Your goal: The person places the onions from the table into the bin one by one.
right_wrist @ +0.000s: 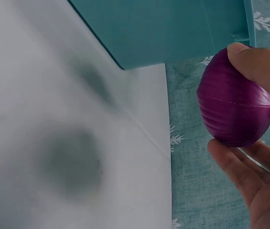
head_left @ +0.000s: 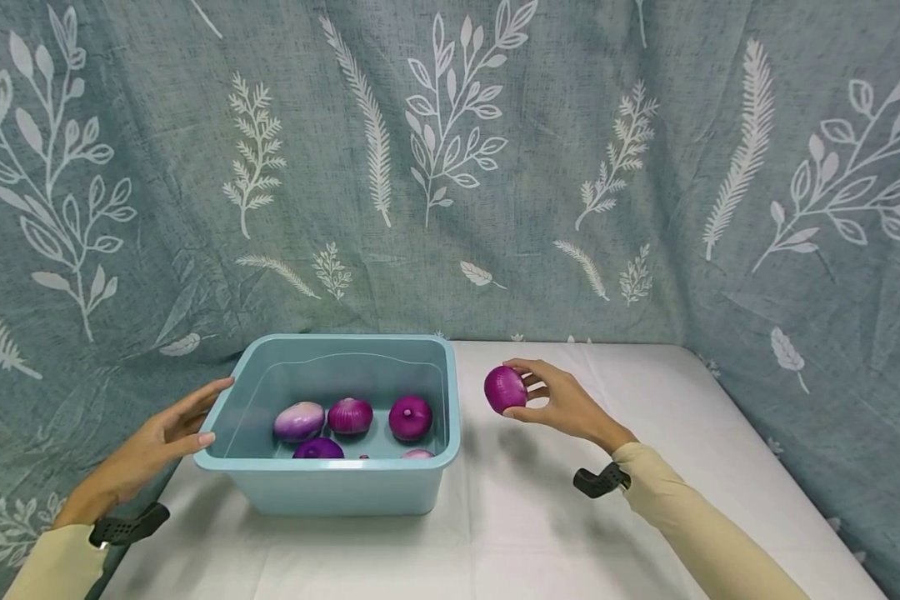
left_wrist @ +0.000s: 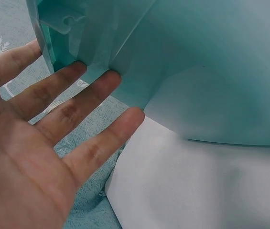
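A purple onion [head_left: 506, 389] is pinched between the thumb and fingers of my right hand [head_left: 562, 400], held above the white table just right of the bin. The right wrist view shows the same onion [right_wrist: 235, 100] close up, its shadow falling on the cloth below. My left hand [head_left: 153, 442] is at the left side of the light blue plastic bin [head_left: 337, 487], thumb and fingertips at its rim. In the left wrist view its fingers [left_wrist: 94, 150] are spread and nearly straight against the bin wall [left_wrist: 206, 95]. Several onions [head_left: 350, 416] lie inside the bin, some partly hidden behind the front wall.
The bin stands on a white-covered table [head_left: 525, 533], left of its middle. A grey-green curtain [head_left: 540, 250] with white leaf prints hangs behind and along both sides. Each wrist wears a black band [head_left: 602, 481].
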Demonstrator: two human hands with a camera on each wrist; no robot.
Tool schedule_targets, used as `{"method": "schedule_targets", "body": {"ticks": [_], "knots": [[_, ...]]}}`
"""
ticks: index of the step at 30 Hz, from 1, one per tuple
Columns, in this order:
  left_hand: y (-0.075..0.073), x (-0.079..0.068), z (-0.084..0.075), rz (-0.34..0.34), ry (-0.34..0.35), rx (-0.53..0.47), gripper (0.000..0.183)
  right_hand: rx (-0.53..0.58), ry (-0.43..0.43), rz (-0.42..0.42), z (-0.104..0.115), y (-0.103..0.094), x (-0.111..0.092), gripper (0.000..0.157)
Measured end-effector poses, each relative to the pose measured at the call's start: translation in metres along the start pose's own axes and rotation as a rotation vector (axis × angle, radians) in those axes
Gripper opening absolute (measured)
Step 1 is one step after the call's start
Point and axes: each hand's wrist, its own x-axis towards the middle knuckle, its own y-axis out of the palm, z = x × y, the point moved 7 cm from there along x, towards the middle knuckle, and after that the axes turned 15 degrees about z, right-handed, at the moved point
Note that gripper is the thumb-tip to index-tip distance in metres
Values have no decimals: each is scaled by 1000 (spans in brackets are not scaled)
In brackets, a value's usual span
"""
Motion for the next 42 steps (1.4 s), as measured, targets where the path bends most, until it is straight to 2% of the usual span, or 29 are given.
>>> {"method": "schedule_targets", "body": {"ticks": [17, 27, 33, 42], "knots": [[0, 1, -5, -10, -17, 10, 69, -2, -137, -30, 42, -8, 11, 76], [0, 0, -6, 4, 6, 10, 68, -5, -178, -37, 65, -5, 18, 76], [0, 1, -3, -6, -8, 0, 68, -14, -187, -55, 72, -4, 23, 76], [1, -1, -5, 16, 23, -1, 69, -11, -222, -79, 80, -8, 23, 73]]}}
